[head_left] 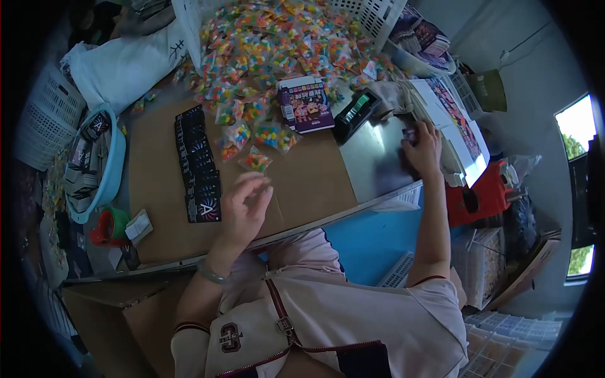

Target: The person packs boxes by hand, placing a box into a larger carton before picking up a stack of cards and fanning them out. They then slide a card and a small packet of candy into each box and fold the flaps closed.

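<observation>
My left hand (244, 205) hovers over the cardboard-covered table (302, 189), fingers curled with thumb and fingertips near each other; whether it holds anything is unclear. Just beyond it lies a small candy packet (256, 160). My right hand (423, 150) is at the table's right side, its fingers bent around a small dark item (410, 135), blurred and partly hidden, beside the stack of flat printed boxes (450, 126). A purple printed box (306, 106) lies in the middle, next to a black tape dispenser (357, 116). Left of my left hand runs an overlapping row of black cards (199, 164).
A large heap of candy packets (271, 47) covers the back. At left stand a blue basket (116, 164), a green and red roll (112, 227) and a white sack (135, 66). A red container (482, 205) is at right. Another person (101, 22) is at back left.
</observation>
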The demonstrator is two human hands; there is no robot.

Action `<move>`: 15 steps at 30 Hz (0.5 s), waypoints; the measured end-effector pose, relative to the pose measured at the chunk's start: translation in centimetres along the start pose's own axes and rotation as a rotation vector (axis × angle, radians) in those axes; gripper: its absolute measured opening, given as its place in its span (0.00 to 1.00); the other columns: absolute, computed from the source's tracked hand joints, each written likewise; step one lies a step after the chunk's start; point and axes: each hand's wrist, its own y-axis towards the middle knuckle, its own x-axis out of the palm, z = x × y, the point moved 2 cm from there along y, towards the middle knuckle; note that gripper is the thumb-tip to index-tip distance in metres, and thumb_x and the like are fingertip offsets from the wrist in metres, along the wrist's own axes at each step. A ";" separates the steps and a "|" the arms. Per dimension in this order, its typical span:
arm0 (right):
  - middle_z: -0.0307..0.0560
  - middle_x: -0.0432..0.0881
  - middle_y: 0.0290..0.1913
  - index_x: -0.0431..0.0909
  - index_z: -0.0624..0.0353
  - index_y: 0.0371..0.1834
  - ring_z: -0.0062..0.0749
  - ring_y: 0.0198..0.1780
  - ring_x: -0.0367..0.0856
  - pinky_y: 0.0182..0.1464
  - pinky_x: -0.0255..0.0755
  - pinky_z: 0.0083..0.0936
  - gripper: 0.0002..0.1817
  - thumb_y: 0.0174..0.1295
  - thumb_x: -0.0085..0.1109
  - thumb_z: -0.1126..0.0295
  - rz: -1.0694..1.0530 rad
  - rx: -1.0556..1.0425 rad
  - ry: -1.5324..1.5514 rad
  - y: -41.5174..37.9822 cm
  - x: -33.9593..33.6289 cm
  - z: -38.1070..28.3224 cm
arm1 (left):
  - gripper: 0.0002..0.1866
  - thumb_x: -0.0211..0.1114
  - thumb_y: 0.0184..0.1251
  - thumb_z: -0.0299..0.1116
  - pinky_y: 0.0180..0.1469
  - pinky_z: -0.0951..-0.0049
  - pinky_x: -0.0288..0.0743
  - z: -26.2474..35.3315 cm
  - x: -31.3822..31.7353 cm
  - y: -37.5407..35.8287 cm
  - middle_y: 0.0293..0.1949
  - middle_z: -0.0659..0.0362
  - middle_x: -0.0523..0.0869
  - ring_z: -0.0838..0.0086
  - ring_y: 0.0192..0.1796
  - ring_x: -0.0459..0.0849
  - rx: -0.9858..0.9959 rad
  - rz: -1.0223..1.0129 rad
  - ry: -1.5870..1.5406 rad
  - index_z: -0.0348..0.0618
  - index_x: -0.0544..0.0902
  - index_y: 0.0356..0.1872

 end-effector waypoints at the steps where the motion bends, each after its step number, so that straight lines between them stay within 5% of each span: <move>1: 0.54 0.75 0.59 0.77 0.59 0.53 0.57 0.57 0.72 0.60 0.67 0.46 0.28 0.47 0.65 0.60 -0.103 0.054 -0.034 -0.3 1.8 3.3 | 0.10 0.70 0.61 0.29 0.41 0.72 0.79 -0.5 0.7 1.7 0.45 0.52 0.85 0.69 0.44 0.85 -0.036 -0.002 0.038 0.36 0.84 0.41; 4: 0.54 0.76 0.57 0.76 0.59 0.53 0.56 0.57 0.71 0.60 0.67 0.47 0.28 0.47 0.65 0.59 -0.206 0.155 0.035 -1.4 3.2 5.3 | 0.21 0.71 0.61 0.39 0.42 0.74 0.79 -0.9 3.4 8.3 0.48 0.53 0.84 0.74 0.40 0.82 -0.170 -0.050 0.222 0.34 0.81 0.48; 7: 0.54 0.75 0.56 0.76 0.58 0.53 0.57 0.57 0.72 0.59 0.68 0.48 0.28 0.47 0.65 0.58 -0.324 0.202 0.030 -0.9 2.1 4.4 | 0.32 0.73 0.56 0.51 0.45 0.65 0.79 -5.9 7.8 13.7 0.47 0.48 0.84 0.64 0.41 0.84 -0.021 0.092 0.406 0.32 0.78 0.50; 9: 0.54 0.75 0.55 0.76 0.57 0.52 0.57 0.57 0.72 0.58 0.69 0.49 0.28 0.46 0.66 0.58 -0.310 0.180 0.012 -0.8 2.5 4.8 | 0.39 0.75 0.50 0.56 0.48 0.58 0.79 -7.7 9.9 16.6 0.47 0.43 0.83 0.54 0.45 0.85 -0.199 -0.057 0.602 0.30 0.75 0.50; 10: 0.57 0.75 0.53 0.75 0.60 0.49 0.56 0.58 0.72 0.62 0.66 0.44 0.28 0.47 0.65 0.57 -0.301 0.166 0.000 -0.7 2.7 4.9 | 0.41 0.75 0.48 0.58 0.49 0.56 0.78 -7.2 10.3 16.8 0.46 0.41 0.84 0.51 0.48 0.84 -0.197 0.058 0.639 0.28 0.75 0.49; 13: 0.57 0.75 0.53 0.75 0.60 0.49 0.57 0.58 0.71 0.63 0.65 0.44 0.27 0.47 0.65 0.57 -0.279 0.180 0.014 -0.9 2.5 5.0 | 0.35 0.75 0.51 0.52 0.49 0.55 0.79 -6.9 9.4 17.6 0.46 0.37 0.82 0.48 0.51 0.83 -0.252 -0.003 0.505 0.28 0.73 0.45; 15: 0.57 0.75 0.55 0.75 0.61 0.51 0.57 0.59 0.71 0.64 0.65 0.44 0.29 0.47 0.65 0.55 -0.288 0.182 0.020 -0.8 2.3 4.9 | 0.29 0.73 0.54 0.48 0.43 0.54 0.79 -6.9 8.6 17.5 0.41 0.42 0.84 0.50 0.44 0.85 -0.235 0.054 0.554 0.33 0.74 0.44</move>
